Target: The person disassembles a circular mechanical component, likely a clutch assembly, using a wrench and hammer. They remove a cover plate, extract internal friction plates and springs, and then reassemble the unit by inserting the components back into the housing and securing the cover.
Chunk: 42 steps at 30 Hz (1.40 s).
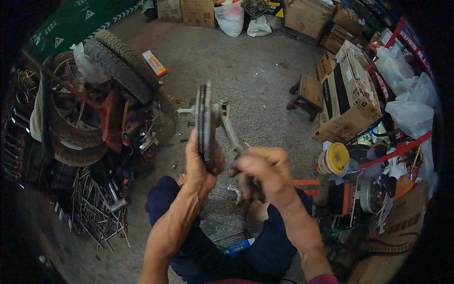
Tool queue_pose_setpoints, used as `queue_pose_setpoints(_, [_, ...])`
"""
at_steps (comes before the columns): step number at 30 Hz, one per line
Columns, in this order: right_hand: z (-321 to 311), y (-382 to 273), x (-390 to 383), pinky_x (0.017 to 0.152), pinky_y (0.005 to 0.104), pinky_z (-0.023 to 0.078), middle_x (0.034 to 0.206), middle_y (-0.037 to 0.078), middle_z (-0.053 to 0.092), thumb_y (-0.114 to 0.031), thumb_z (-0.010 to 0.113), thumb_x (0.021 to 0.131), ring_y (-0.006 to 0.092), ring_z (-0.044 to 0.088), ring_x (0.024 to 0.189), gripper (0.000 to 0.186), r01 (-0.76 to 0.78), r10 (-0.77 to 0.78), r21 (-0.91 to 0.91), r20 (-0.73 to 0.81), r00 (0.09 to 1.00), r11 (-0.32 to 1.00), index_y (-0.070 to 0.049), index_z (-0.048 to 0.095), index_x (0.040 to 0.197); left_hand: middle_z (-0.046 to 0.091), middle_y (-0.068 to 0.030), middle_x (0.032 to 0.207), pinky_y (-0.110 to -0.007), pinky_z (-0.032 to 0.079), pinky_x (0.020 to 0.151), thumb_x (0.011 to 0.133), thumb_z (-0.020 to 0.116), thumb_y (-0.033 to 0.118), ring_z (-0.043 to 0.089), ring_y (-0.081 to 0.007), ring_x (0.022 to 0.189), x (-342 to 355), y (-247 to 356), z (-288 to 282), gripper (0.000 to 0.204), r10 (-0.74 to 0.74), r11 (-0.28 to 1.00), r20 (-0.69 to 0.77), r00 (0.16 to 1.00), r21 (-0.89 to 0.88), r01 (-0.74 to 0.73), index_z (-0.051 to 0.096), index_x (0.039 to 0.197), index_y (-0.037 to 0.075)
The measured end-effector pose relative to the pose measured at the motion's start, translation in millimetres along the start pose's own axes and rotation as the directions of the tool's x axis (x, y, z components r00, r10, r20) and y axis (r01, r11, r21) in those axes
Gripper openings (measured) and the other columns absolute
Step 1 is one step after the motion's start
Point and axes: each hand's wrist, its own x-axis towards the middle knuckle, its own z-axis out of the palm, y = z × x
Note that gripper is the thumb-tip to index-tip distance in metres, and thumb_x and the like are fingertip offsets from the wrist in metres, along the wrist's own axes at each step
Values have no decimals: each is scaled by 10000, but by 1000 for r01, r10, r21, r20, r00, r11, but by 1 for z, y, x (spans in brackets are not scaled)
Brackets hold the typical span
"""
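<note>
My left hand (201, 163) grips a round metal brake plate (204, 123) from below, holding it upright and edge-on. A short pin sticks out on its left side. From its right side a metal lever arm (230, 131) slants down to my right hand (267, 173). That hand is closed around the lever's lower end, its fingers somewhat blurred and partly hidden. Below the hands, a curved metal piece like a brake shoe (234, 194) shows between my legs.
Tyres (118, 64) and a heap of metal rods and tools (99, 203) crowd the left. To the right stand a wooden stool (309, 94), a large carton (347, 102) and a yellow-lidded bucket (333, 158). An orange-and-white box (154, 64) lies on the floor ahead; a blue box (238, 247) is between my legs.
</note>
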Motion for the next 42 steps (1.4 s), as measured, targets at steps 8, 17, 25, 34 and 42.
queue_pose_setpoints(8, [18,41,16,463,299,449,638,132,628,-138,682,862,156,617,510,180,392,-527,-672,3,850,629,38,647,879,582,-44,884,-340,488,773,832,679,455,567,-177,853,2,-32,-17,405,-90,985,246,965,-123,123,604,973,83])
queue_pose_setpoints(17, [48,-13,15,441,264,441,546,98,606,-181,739,803,124,596,467,249,418,-478,-595,64,876,686,16,645,683,567,-21,836,-321,486,743,861,629,462,567,-171,824,-6,-27,-12,385,-225,902,408,885,-255,347,600,947,88])
queue_pose_setpoints(25, [61,6,11,527,253,480,635,79,664,-171,710,841,95,629,578,220,400,-530,-578,-66,846,711,46,682,817,587,-23,789,-321,490,674,876,594,454,574,-167,751,28,-37,-25,371,-18,847,830,557,-283,450,611,929,87])
queue_pose_setpoints(34, [51,-8,4,524,238,448,653,87,666,-124,664,878,59,591,605,198,273,-367,-643,-13,930,716,72,691,897,532,-18,736,-281,421,589,858,591,464,507,-135,662,-7,-15,5,373,70,952,352,934,-304,44,554,864,93])
queue_pose_setpoints(42, [110,-37,13,444,252,349,541,21,539,-176,669,911,33,489,527,291,360,-495,-603,-68,866,712,54,638,735,468,-23,715,-283,398,547,885,570,428,464,-140,646,17,-19,-19,351,99,888,611,785,-410,207,502,832,88])
